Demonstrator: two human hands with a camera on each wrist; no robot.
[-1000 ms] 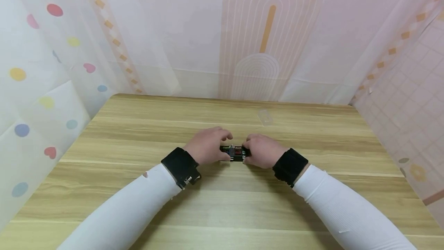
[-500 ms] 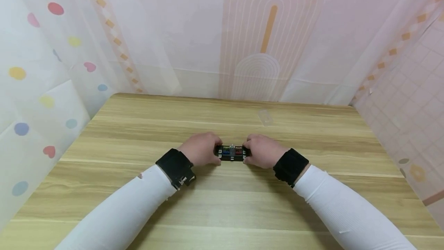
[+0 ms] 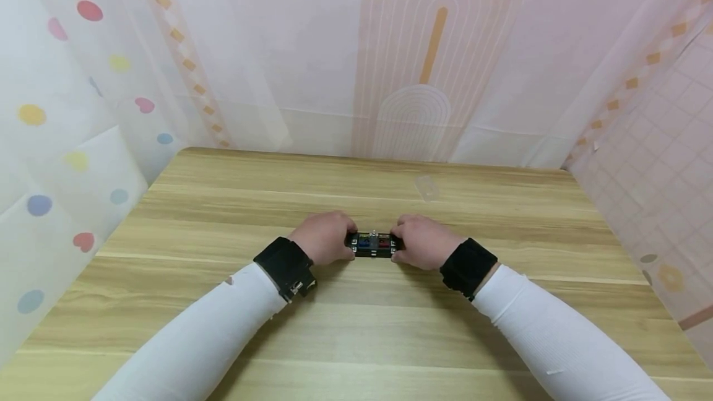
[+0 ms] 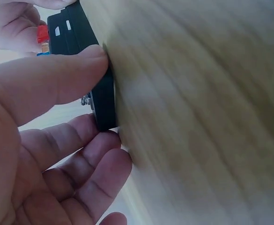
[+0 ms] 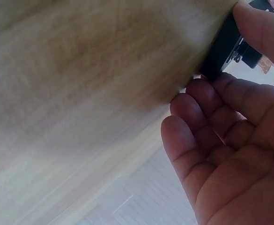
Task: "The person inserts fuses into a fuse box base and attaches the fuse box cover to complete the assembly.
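A small black block (image 3: 373, 244) with blue and red inserts on top lies on the wooden table (image 3: 356, 333), held between both hands. My left hand (image 3: 328, 237) pinches its left end. In the left wrist view the thumb (image 4: 57, 79) presses the block's (image 4: 101, 101) side and the fingers (image 4: 80, 140) curl round its far edge, with a red and blue insert (image 4: 43, 35) showing behind. My right hand (image 3: 420, 241) pinches the right end. The right wrist view shows its thumb (image 5: 263, 33) and fingers (image 5: 207, 103) on either side of the block (image 5: 221, 49).
A small clear plastic piece (image 3: 426, 187) lies on the table beyond the hands. Patterned cloth walls (image 3: 434, 67) close in the table at the back and on both sides. Black wrist straps (image 3: 284, 265) sit over white sleeves.
My left hand has drawn back from over the block to its left end, uncovering the blue and red inserts. The right hand has stayed put.
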